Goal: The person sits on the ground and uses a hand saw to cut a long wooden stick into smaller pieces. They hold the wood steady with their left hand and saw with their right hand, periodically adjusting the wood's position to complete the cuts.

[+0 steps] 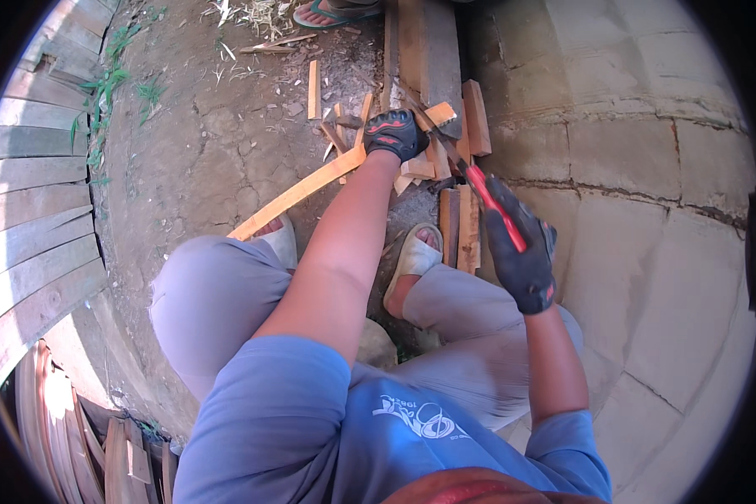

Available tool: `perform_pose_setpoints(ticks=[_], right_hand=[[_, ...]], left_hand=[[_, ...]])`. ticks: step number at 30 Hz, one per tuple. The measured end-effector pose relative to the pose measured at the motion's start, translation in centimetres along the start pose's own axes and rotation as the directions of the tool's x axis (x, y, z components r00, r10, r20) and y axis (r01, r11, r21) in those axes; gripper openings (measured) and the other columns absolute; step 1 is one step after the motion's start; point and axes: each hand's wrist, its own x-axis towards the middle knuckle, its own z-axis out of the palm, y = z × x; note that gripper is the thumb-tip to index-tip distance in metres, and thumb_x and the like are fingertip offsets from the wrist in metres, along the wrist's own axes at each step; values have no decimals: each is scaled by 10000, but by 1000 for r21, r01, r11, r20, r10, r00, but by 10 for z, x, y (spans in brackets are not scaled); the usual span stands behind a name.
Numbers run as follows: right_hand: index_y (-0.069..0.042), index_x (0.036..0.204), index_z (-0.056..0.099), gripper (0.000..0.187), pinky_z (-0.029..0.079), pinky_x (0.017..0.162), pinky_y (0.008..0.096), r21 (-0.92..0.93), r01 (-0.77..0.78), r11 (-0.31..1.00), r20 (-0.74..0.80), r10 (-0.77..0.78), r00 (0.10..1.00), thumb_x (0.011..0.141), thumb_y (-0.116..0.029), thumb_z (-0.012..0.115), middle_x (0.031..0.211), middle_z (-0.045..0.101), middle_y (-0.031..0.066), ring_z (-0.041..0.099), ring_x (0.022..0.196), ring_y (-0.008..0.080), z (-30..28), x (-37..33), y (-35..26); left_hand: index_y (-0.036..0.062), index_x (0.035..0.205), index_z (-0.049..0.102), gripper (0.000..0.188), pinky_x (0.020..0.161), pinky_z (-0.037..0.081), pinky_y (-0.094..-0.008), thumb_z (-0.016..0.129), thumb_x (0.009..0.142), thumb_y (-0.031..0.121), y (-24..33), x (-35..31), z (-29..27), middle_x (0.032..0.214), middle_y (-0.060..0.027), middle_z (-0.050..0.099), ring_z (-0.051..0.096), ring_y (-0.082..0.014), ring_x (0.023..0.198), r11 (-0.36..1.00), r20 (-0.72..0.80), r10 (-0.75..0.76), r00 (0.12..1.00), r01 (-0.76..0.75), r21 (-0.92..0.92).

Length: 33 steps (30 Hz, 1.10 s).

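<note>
A: Right, start from the long wooden slat (311, 185). Where is it, and what has hold of it?

B: It lies slantwise on the bare dirt ground (202, 126), running from beside the person's sandalled foot up to a stack of planks (424, 42). The left hand (393, 133), in a black glove with red markings, is closed down over the slat near its upper end, fingers curled round the wood.

A: And the other hand?

B: The right hand (522, 252), gloved in black too, sits to the right of the slat and lower in the view. It is wrapped tight around the red handle of a tool (494, 202), which slopes up towards the slat's upper end. The tool's head is dark and half lost among the wood (I cannot tell what kind of tool it is).

A: What lies about the slat?

B: Short wood offcuts (466, 214) are scattered just beside its upper end, some leaning on each other. A concrete block wall (630, 143) stands to the right of them. Well to the left of the slat are weathered grey boards (25, 193). Beyond the stack, at the top edge, someone else's foot in a green flip-flop (332, 13) shows.
</note>
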Motion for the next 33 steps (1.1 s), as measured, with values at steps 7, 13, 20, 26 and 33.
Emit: perform_pose_setpoints(ticks=[7,13,20,26,33], right_hand=[[-197,1397,717,396,556,983,468,71,92,993,-185,-77,980,1027,-311,633,1225,758,196,720,1109,404,125,145,41],[-189,1443,694,422,555,1019,421,163,38,986,-92,-23,995,1054,-337,623,1224,775,180,743,1134,356,125,133,43],[-228,1481,665,443,551,1002,444,120,65,991,-126,-50,991,1053,-340,637,1273,751,193,726,1155,380,121,116,53],[-191,1495,650,457,547,981,445,329,-134,935,-50,159,986,1059,-330,641,1304,750,185,748,1125,362,69,59,39],[-142,1444,686,413,572,956,398,-122,-81,989,91,92,992,1032,-168,672,1328,750,167,763,1138,328,-64,-56,-29]], left_hand=[[141,1172,802,413,960,591,-484,639,932,436,17,-2,-15,1221,-160,779,749,-337,1144,1000,19,-7,1000,8,-29],[167,1200,765,481,954,582,-517,676,908,538,-3,0,8,1199,-158,778,746,-383,1110,999,18,2,1000,-3,35],[114,1178,810,503,1008,573,-477,628,934,514,9,-8,5,1222,-190,774,745,-357,1150,1000,6,3,1000,-3,-31],[114,1220,795,479,1048,566,-475,703,894,453,3,-8,-7,1277,-196,755,732,-368,1188,999,122,-11,992,16,-35],[98,1220,781,508,1025,578,-487,732,880,472,-4,3,-9,1285,-198,751,729,-371,1197,999,101,-25,995,28,-24]])
